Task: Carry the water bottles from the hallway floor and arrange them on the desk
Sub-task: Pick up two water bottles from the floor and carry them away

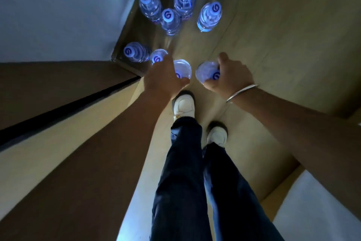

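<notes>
Looking straight down a dim hallway floor (273, 45) here, and both arms are stretched out over it. The left hand (164, 78) is low at about 11 o'clock from the forward white shoe (183, 106), its fingers (183, 82) wrapped over the neck of a clear bottle (182, 67), with a second bottle (158, 57) tucked just under the knuckles at its 11 o'clock side; whether that one is gripped too, I cannot tell. The right hand (232, 76), silver bangle (242, 93) on the wrist, is clamped around another bottle (207, 72), thumb up at 12 o'clock, fingers curled beneath.

Up ahead at 12 o'clock, the remaining bottles (184, 2) stand upright on the floor in a loose cluster, white caps with a purple swirl facing the camera. One lone bottle (134, 52) stands at 10 o'clock beside the dark skirting (127, 31), right at the wall's corner. Dark trousers (181, 172) and the second shoe (217, 135) fill 6 o'clock.
</notes>
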